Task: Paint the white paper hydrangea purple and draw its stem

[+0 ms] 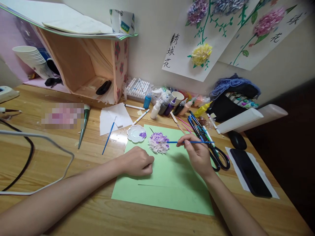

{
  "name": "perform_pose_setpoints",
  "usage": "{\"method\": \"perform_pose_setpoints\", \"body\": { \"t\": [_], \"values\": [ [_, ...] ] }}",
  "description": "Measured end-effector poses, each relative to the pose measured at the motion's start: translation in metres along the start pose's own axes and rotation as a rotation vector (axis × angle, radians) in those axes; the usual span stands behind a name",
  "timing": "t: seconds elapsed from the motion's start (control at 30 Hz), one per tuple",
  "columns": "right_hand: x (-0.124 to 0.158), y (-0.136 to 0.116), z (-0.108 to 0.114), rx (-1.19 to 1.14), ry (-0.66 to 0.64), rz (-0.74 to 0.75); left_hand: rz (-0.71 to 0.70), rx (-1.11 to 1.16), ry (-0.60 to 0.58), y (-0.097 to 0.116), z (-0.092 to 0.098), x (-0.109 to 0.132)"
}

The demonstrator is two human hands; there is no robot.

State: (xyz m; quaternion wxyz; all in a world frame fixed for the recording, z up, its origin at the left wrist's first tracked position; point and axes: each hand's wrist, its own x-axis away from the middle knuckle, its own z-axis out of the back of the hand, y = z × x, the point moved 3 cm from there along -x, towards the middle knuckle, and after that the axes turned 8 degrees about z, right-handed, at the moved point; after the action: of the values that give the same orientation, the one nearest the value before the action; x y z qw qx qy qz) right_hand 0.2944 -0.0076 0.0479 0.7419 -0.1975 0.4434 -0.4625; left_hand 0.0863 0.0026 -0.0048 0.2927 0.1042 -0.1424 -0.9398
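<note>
My right hand (197,154) pinches a thin blue paintbrush (177,142) and holds its tip on a white paper flower (158,143) dabbed with purple. The flower sits on a green paper sheet (169,183) on the wooden desk. My left hand (136,161) rests curled on the sheet's left edge, fingers closed, close to the flower's lower left. A small white flower-shaped palette (136,133) with purple paint lies just left of the flower.
Black scissors (218,157) and several pens lie right of my right hand. Paint bottles (169,105) and a marker box (137,88) stand behind. A second blue brush (109,135), white paper, a phone (249,172), a mouse (237,140) and cables (31,154) lie around.
</note>
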Motion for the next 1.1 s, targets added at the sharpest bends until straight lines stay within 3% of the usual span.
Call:
{"method": "perform_pose_setpoints", "body": {
  "t": [0.07, 0.23, 0.4, 0.6, 0.8, 0.93, 1.1],
  "values": [
    [0.0, -0.001, 0.001, -0.009, 0.025, 0.002, -0.002, 0.004, -0.005, 0.0, 0.0, 0.0],
    [-0.002, -0.004, -0.001, 0.058, -0.092, 0.047, 0.007, 0.006, -0.014, 0.0, 0.002, 0.0],
    [-0.002, -0.004, 0.008, 0.072, 0.012, 0.056, 0.006, -0.006, -0.014, 0.001, 0.002, 0.0],
    [-0.003, -0.006, -0.001, 0.09, -0.08, 0.117, 0.007, -0.019, 0.001, 0.0, 0.001, 0.0],
    [-0.001, -0.001, 0.001, -0.01, 0.006, 0.079, 0.008, -0.018, -0.001, 0.0, 0.001, 0.0],
    [-0.002, 0.002, -0.001, 0.0, -0.042, 0.068, 0.011, -0.017, -0.005, -0.001, 0.002, 0.0],
    [-0.004, 0.008, 0.001, -0.05, 0.001, 0.021, 0.005, -0.012, 0.0, -0.001, 0.001, 0.0]
  ]
}}
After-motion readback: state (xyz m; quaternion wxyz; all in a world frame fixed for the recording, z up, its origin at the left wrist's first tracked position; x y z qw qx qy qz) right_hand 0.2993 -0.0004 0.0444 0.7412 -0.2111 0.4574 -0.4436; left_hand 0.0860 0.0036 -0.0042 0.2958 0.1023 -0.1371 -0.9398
